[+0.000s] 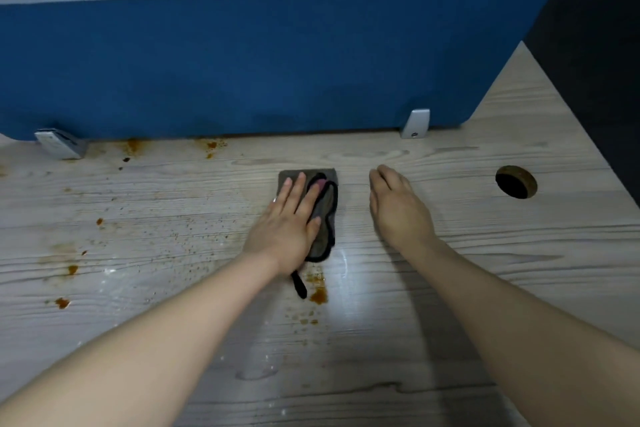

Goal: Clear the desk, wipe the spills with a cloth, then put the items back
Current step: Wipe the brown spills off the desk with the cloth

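Note:
A folded grey cloth (327,211) with a black edge lies on the pale wooden desk (450,305) near the back. My left hand (287,222) presses flat on it with straight fingers. A black loop of the cloth sticks out below my wrist. My right hand (398,208) rests on the bare desk just right of the cloth, fingers relaxed, holding nothing. Brown spills (318,295) sit just in front of the cloth, with more brown splashes (133,146) at the back left and fine brown specks across the left half.
A blue partition panel (242,62) stands along the desk's back edge on two metal brackets (415,123). A round cable hole (516,181) opens in the desk at the right. The desk's right edge slants toward a dark area.

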`<state>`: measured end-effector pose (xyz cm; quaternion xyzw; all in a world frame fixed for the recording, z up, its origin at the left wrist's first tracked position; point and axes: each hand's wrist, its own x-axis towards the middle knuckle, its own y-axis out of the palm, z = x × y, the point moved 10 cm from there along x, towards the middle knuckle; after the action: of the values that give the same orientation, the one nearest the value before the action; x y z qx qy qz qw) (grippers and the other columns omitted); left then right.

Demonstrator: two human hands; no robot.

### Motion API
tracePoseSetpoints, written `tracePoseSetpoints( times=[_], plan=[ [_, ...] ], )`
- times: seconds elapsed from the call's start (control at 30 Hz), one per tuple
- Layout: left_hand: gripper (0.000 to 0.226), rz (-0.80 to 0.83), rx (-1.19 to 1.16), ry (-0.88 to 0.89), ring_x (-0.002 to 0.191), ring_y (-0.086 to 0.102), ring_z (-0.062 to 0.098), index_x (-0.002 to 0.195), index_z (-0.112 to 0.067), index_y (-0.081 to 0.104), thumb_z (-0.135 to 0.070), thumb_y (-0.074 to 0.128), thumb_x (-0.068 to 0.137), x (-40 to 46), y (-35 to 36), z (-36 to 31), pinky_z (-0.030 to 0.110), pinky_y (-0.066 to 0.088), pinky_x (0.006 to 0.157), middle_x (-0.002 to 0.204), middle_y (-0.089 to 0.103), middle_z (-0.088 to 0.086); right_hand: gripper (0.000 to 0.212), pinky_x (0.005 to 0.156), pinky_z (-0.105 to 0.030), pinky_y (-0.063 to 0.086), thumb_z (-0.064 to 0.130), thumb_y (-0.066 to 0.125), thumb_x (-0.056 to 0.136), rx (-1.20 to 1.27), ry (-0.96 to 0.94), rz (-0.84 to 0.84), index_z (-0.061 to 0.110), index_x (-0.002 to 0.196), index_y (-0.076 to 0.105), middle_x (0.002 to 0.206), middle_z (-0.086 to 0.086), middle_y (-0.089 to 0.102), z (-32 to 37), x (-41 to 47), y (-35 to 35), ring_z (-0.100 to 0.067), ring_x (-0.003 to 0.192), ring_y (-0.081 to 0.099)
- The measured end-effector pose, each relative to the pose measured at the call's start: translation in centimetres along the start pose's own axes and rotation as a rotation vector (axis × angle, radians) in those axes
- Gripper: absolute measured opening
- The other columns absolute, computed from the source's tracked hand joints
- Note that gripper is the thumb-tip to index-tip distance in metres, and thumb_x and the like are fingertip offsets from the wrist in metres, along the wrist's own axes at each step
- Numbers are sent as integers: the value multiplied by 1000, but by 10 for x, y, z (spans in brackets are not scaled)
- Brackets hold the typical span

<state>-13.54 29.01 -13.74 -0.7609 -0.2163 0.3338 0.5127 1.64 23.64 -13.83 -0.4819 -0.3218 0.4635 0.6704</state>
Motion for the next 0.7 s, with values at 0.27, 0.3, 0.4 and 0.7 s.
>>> tracePoseSetpoints(
  times=[0.27, 0.3, 0.4, 0.7],
  plan=[
    [56, -81, -54, -119, 144, -18, 17, 151, -26, -5, -32, 21, 103, 13, -6, 11, 34, -5, 118, 158, -17, 0, 43, 116, -34, 23, 12, 37, 101, 41, 5, -159, 1, 142, 37, 149, -14, 35, -3, -8, 0, -27, 138, 32],
    [56, -92, -59, -133, 144, -19, 19, 151, -24, -6, -31, 21, 103, 11, -3, 5, 35, -6, 118, 158, -17, 2, 41, 115, -36, 28, 11, 40, 100, 45, -2, -188, -1, 140, 41, 146, -15, 39, -3, -9, -1, -29, 136, 36],
    [57, -81, -38, -53, 144, -20, 20, 151, -23, -9, -31, 21, 103, 1, 4, -14, 34, -6, 119, 157, -19, 4, 40, 113, -37, 31, 11, 43, 99, 42, -7, -213, -1, 137, 45, 144, -16, 43, -2, -10, -4, -30, 133, 40],
    [57, -128, -99, -223, 145, -16, 19, 152, -23, -2, -25, 25, 101, 6, -15, 35, 34, -7, 117, 159, -14, 3, 40, 112, -35, 32, 14, 42, 99, 29, 1, -235, 1, 138, 45, 144, -14, 43, -2, -11, -7, -27, 133, 40]
  ],
)
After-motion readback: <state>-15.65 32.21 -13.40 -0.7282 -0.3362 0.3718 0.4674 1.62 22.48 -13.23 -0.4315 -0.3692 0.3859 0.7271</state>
